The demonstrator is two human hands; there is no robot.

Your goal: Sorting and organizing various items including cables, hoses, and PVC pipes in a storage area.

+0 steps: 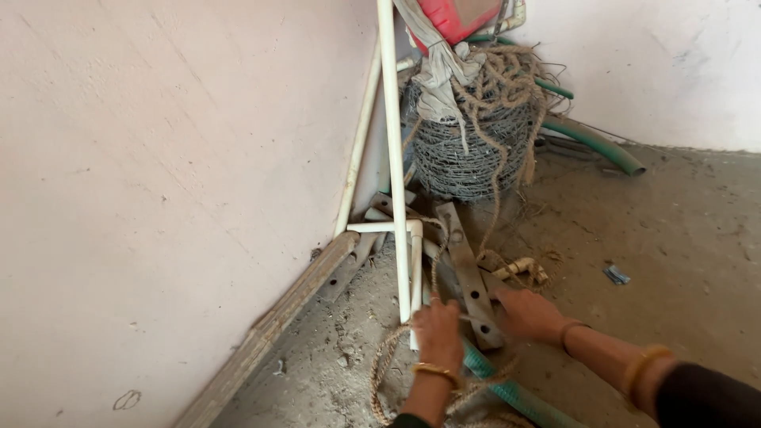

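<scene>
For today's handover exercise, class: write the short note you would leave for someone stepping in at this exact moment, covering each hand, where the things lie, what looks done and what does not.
Left hand: on the floor pile, fingers at the foot of the white pipe frame and against the flat metal bar; grip hidden.
Right hand: resting on the lower end of the same bar; grip hidden.
Things: the bar lies flat among scrap in the corner, in front of the barbed wire coil. Brown rope and a green hose lie under the wrists.
Done: both hands have reached the bar.
Left: the bar is not lifted; it sits in the pile.
</scene>
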